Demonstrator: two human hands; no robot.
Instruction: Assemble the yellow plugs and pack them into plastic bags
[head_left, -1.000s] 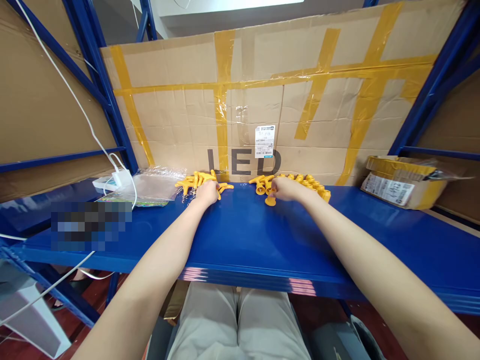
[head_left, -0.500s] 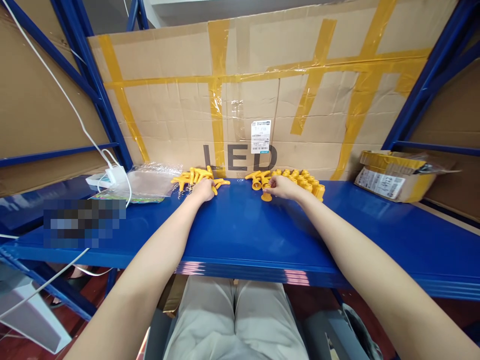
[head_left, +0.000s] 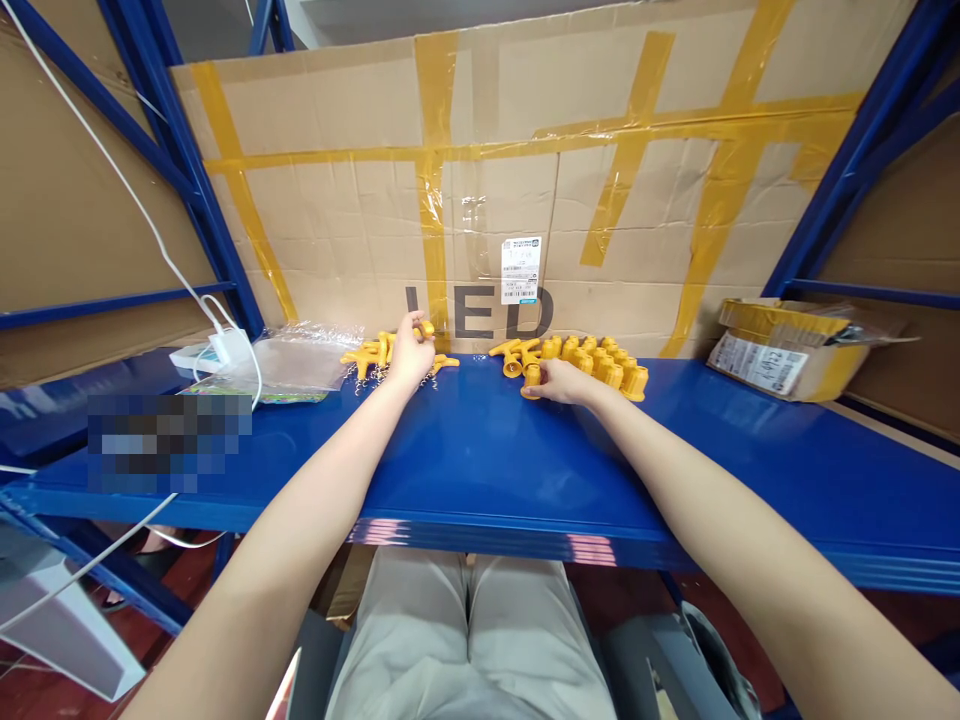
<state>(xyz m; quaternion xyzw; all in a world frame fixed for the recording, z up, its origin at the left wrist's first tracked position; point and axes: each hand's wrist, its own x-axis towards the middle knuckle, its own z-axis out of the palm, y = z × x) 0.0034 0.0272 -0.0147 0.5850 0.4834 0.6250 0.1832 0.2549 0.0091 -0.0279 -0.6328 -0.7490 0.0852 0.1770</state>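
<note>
On the far left-centre of the blue shelf lies a pile of yellow T-shaped corkscrew handles [head_left: 361,360] with thin metal spirals. Over this pile is my left hand [head_left: 409,358], its fingers closed on one yellow corkscrew handle [head_left: 427,329]. My right hand [head_left: 565,382] grips an upright yellow bell-shaped plastic cap [head_left: 532,376] resting on the shelf. Behind that cap, two or so yellow corkscrews [head_left: 513,350] lie with their round ends facing me. Rows of similar yellow caps [head_left: 611,372] stand close together just right of my right hand.
A cardboard sheet [head_left: 345,220] with yellow tape backs the blue shelf [head_left: 480,460]. To the left are clear plastic bags [head_left: 300,360], a white plug with cables [head_left: 225,345] and a blurred dark item [head_left: 169,440]. An opened cardboard box [head_left: 787,350] sits at right.
My left hand has lifted slightly and turned upward, with a corkscrew handle now showing at its fingertips. My right hand has shifted slightly left and down around the cap, which sits a little farther back.
</note>
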